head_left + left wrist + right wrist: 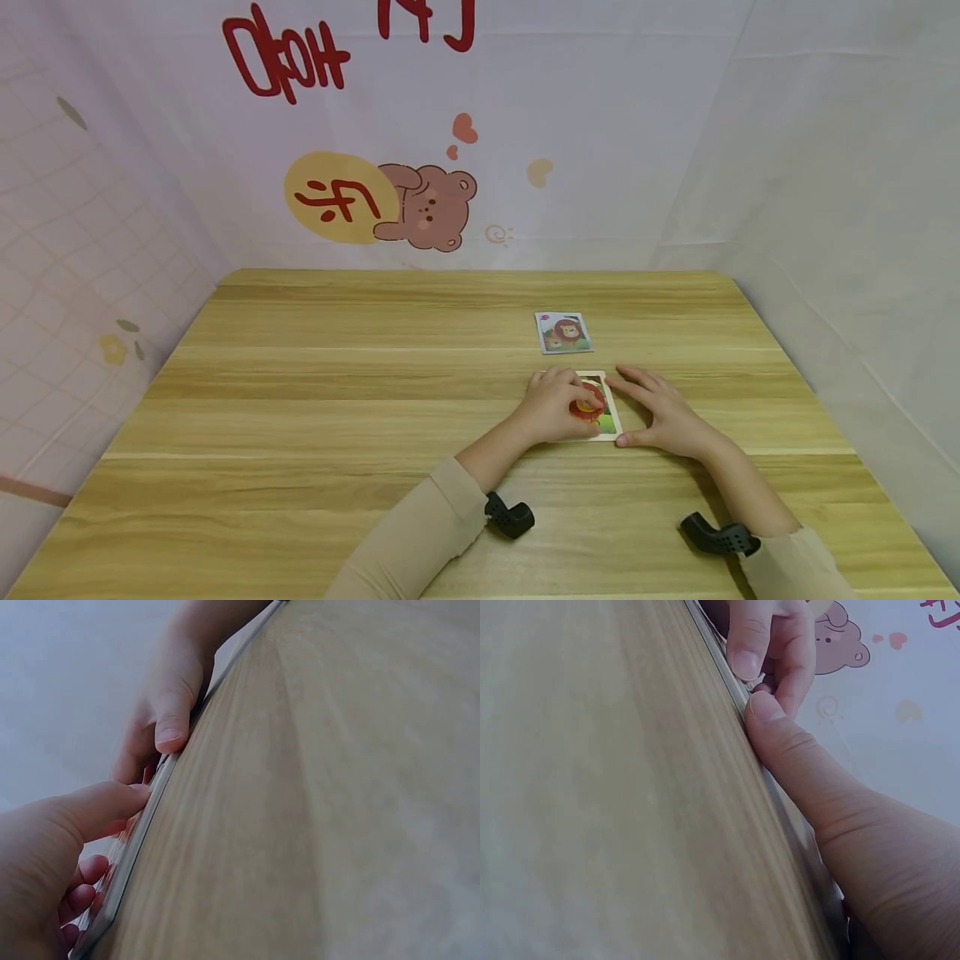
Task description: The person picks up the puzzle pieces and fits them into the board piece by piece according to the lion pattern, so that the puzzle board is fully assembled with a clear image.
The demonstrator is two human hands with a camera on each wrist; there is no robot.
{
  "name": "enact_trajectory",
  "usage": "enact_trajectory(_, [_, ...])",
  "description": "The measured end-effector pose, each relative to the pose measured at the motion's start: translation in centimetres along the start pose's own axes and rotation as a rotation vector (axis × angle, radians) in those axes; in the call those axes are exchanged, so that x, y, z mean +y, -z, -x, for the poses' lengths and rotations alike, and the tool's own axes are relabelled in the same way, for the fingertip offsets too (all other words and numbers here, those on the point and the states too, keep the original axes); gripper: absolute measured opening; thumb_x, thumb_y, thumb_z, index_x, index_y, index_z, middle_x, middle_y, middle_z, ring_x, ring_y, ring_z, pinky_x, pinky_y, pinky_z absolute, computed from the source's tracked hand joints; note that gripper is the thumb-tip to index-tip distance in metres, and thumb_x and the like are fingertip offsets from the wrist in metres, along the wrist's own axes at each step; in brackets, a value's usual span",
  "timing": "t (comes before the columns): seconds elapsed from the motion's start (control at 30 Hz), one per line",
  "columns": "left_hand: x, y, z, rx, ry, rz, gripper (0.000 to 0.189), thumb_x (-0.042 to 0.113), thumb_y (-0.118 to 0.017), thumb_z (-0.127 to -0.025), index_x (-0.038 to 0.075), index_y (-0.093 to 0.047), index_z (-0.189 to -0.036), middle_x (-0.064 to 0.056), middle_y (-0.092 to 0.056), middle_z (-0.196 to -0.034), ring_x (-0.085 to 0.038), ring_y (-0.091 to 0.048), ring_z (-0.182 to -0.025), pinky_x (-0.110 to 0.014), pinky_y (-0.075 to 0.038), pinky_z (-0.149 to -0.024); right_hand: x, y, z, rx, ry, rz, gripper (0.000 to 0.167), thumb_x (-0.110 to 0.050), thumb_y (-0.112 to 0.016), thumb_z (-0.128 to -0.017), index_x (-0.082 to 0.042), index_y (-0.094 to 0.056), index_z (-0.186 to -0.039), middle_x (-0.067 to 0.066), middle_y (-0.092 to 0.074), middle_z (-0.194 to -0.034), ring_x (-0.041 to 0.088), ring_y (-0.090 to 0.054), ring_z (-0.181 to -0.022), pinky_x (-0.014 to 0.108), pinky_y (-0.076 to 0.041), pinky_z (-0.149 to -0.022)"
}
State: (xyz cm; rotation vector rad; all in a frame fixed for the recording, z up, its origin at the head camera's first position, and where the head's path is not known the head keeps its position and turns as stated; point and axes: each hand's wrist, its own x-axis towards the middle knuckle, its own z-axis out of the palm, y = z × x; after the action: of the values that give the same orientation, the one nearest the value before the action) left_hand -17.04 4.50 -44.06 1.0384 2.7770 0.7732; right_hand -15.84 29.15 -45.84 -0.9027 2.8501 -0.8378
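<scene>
A small pale-framed lion puzzle board (611,417) lies flat on the table, with a red and yellow lion-head piece (589,402) showing on it. My left hand (557,406) covers the board's left part. Its thumb and index finger pinch at the lion-head piece, and the other fingers curl over the board. At the board's right side is my right hand (666,415), fingers spread in a loose arc. Its thumb (780,731) touches the near right corner, and a fingertip meets the far right corner. The left palm hides much of the picture.
Beyond the board lies a lion picture card (564,333) on the wood-grain table (337,400). A white printed curtain (600,125) hangs along the table's far edge and both sides. Each wrist wears a black camera mount (510,517).
</scene>
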Motion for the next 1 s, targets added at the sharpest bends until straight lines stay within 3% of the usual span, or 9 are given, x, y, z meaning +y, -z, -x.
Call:
enact_trajectory(0.47, [0.21, 0.21, 0.12, -0.013, 0.020, -0.004, 0.030, 0.046, -0.077, -0.076, 0.035, -0.073, -0.104, 0.013, -0.050, -0.099, -0.009, -0.040, -0.101, -0.031, -0.028, -0.086, -0.02, -0.10, -0.06, 0.002, -0.004, 0.000, 0.090, -0.049, -0.081, -0.070, -0.015, -0.044, -0.145, 0.016, -0.028, -0.151, 0.043, -0.019, -0.136, 0.068, -0.014, -0.098])
enact_trajectory(1.0, [0.42, -0.30, -0.02, 0.025, 0.044, -0.047, 0.024, 0.048, -0.076, -0.076, 0.037, -0.073, -0.098, 0.012, -0.049, -0.097, -0.009, -0.041, -0.100, -0.033, -0.029, -0.086, 0.15, -0.03, -0.10, 0.003, 0.002, -0.002, 0.090, -0.048, -0.082, -0.070, -0.014, -0.044, -0.144, 0.016, -0.028, -0.151, 0.043, -0.020, -0.136, 0.067, -0.015, -0.098])
